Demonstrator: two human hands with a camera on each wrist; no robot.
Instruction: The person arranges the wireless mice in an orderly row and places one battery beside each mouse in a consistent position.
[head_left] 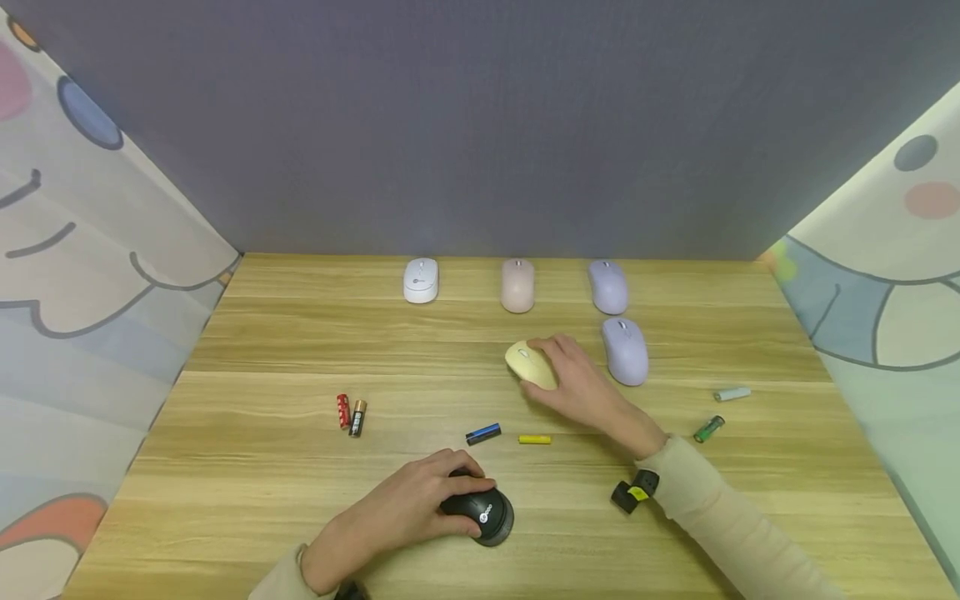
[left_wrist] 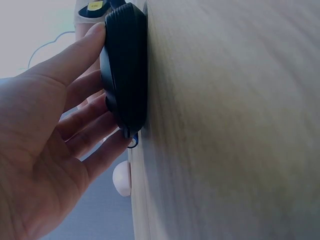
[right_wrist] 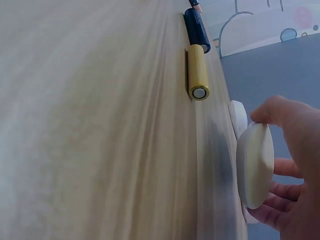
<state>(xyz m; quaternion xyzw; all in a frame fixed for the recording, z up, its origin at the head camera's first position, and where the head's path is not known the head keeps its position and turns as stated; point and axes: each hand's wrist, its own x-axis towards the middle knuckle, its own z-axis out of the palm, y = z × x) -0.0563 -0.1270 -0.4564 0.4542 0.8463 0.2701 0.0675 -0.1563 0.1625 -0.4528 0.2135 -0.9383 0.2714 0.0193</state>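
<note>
The yellow computer mouse (head_left: 529, 367) is located mid-counter (head_left: 285, 350) and is held by the right hand (head_left: 576, 385), with the thumb on its near side and the fingers on its far side. Its long axis is set diagonally in the head view: the wheel end is pointed up and to the left, away from the palm, and the rear end is turned toward the palm. The right hand is judged the one to govern its next move. The left hand (head_left: 420, 493) is placed well apart, nearer the person and further left, and is closed around the black computer mouse (head_left: 483, 510), whose long axis is slanted in a similar direction. Between the two mice are found the dark blue battery (head_left: 483, 433) and the yellow battery (head_left: 535, 439), just beside each other and touched by neither hand.

The front of the black mouse is covered by the left fingers in the head view, and its lettering is only partly legible. Neither mouse's underside is shown. Whether the yellow mouse is in contact with the counter cannot be determined. In the right wrist view, pale shapes behind it are partly hidden and cannot be identified.
</note>
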